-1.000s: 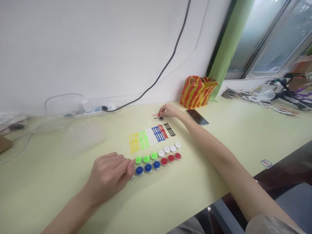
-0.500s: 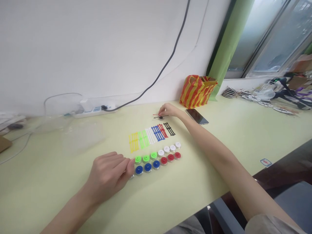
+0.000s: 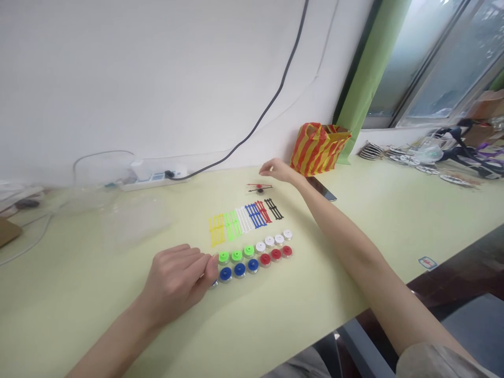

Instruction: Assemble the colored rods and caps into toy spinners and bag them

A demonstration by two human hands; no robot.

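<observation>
My left hand (image 3: 180, 278) rests on the table with its fingers curled closed, at the left end of two rows of small round pieces with clear bases. The fingertips hide whatever is between them. Beside them are green-topped pieces (image 3: 237, 256) and blue-topped pieces (image 3: 240, 270); farther right come white-topped pieces (image 3: 269, 241) and red-topped pieces (image 3: 276, 254). My right hand (image 3: 275, 169) hovers behind a red arrow spinner (image 3: 259, 186) and a black arrow spinner (image 3: 260, 190), fingers loosely bent, holding nothing visible. Before the spinners lie loose arrows: yellow (image 3: 217, 229), green (image 3: 232, 224), white (image 3: 244, 219), blue (image 3: 255, 215), red (image 3: 263, 211) and black (image 3: 273, 208).
A phone (image 3: 322, 189) lies behind my right forearm, by a red-and-yellow striped bag (image 3: 319, 149). A power strip (image 3: 153, 178) with a black cable stands against the wall. Clear plastic (image 3: 134, 218) lies at left. Paper discs and other clutter (image 3: 417, 157) fill the far right.
My right hand has come off the red arrow spinner and lifted back and slightly right, leaving both spinners on the table. My left hand has barely moved.
</observation>
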